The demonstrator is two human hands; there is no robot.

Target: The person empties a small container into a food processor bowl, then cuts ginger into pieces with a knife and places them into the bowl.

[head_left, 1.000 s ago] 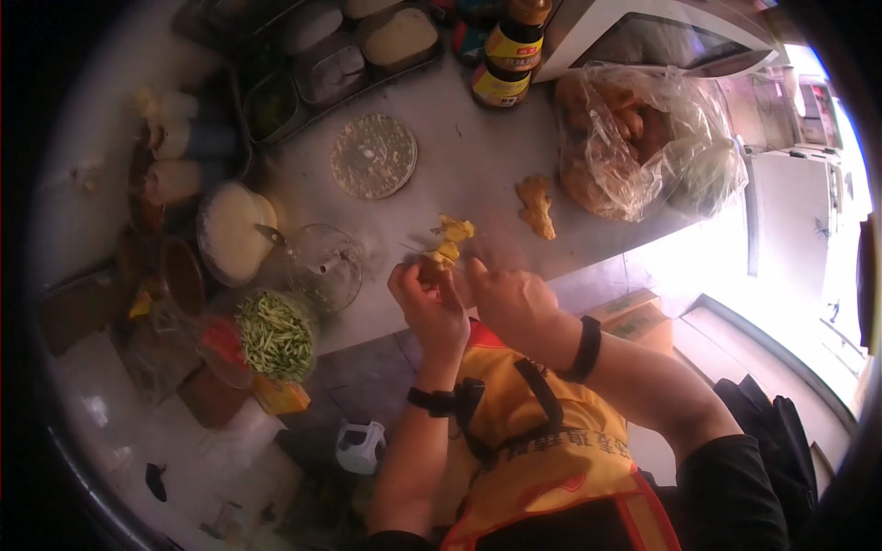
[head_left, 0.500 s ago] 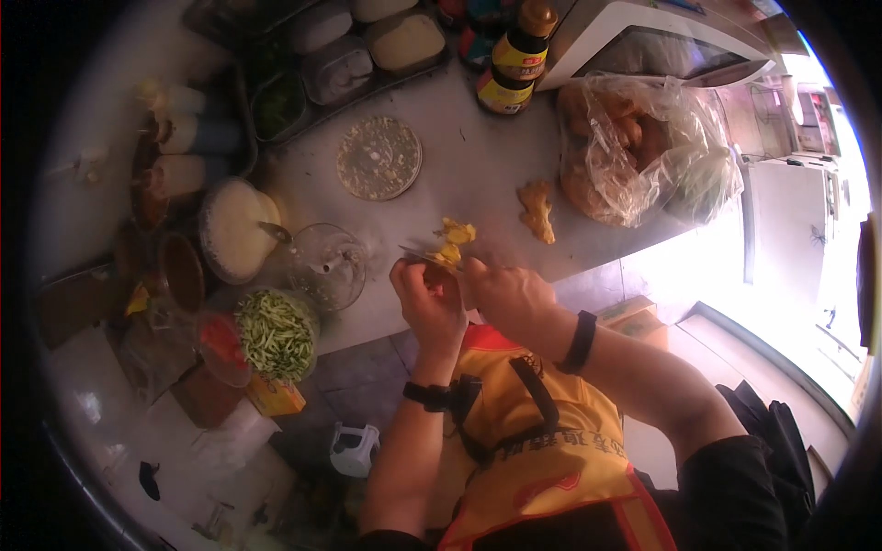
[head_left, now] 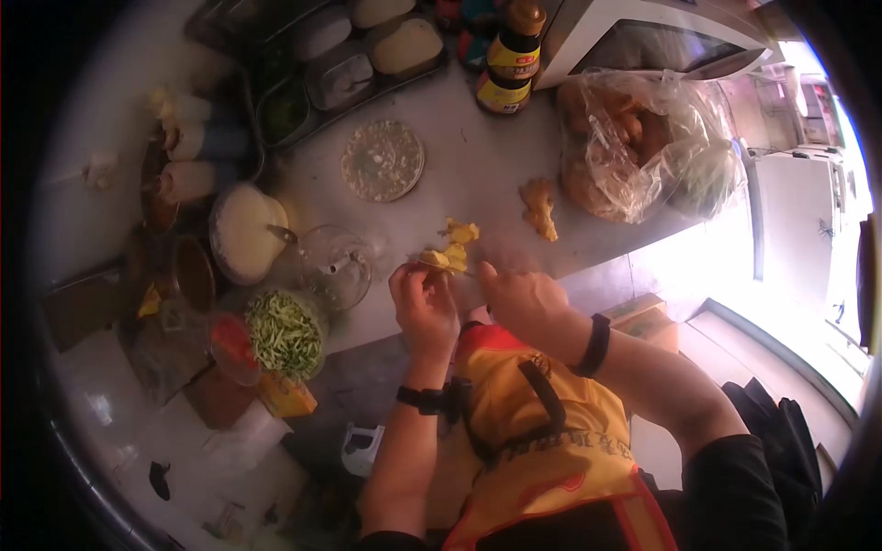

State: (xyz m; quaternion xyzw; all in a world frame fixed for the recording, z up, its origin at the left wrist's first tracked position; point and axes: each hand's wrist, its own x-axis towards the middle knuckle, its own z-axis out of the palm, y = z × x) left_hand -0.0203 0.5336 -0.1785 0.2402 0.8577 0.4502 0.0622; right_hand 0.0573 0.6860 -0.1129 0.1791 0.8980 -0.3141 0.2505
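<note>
Peeled yellow ginger pieces (head_left: 452,256) lie at the near part of the grey counter. My left hand (head_left: 425,303) is right beside them, its fingers curled; it seems to grip a piece at its fingertips. My right hand (head_left: 525,298) is closed on a thin knife, mostly hidden by the fingers, whose blade points left at the ginger. An unpeeled ginger root (head_left: 538,209) lies farther right. To the left of my hands is a clear round container (head_left: 335,268) with a central post. A round lid (head_left: 383,161) flecked with bits lies beyond it.
A plastic bag of brown roots (head_left: 611,151) is at the right, below a white appliance (head_left: 657,46). Dark bottles (head_left: 511,69) stand at the back. On the left are a white-filled bowl (head_left: 246,232), shredded green vegetables (head_left: 285,337) and metal trays (head_left: 400,46).
The knife blade, seen jutting left past the ginger before, is now mostly hidden. My right hand has shifted slightly right and down. The view has moved a little.
</note>
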